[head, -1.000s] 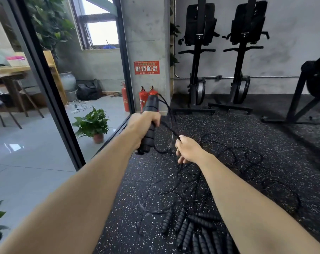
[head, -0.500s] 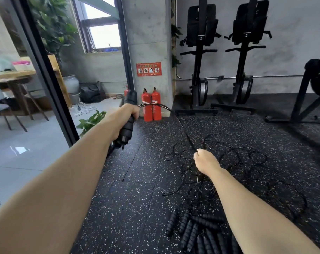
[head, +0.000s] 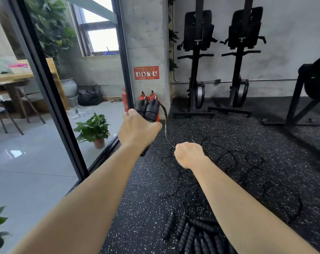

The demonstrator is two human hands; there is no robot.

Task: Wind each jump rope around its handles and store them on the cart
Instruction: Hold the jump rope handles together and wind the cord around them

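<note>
My left hand [head: 137,132] grips two black jump rope handles [head: 149,110] side by side, held upright in front of me. A thin black rope [head: 166,131] runs from the handles' top down to my right hand [head: 189,154], which is curled around it a little lower and to the right. Below on the speckled rubber floor lies a tangle of loose black ropes [head: 238,162]. Several more black ribbed handles [head: 192,233] lie bunched near the bottom edge, partly hidden by my right forearm. No cart is in view.
A glass partition with a black frame [head: 51,99] runs along the left. A potted plant [head: 94,130] stands behind it. Red fire extinguishers [head: 142,97] stand by the concrete pillar. Black gym machines [head: 197,63] line the back wall, and another machine [head: 313,88] stands at the right.
My left hand has moved right and slightly down with the handles. My right hand has risen toward it along the rope, so the two hands are closer together.
</note>
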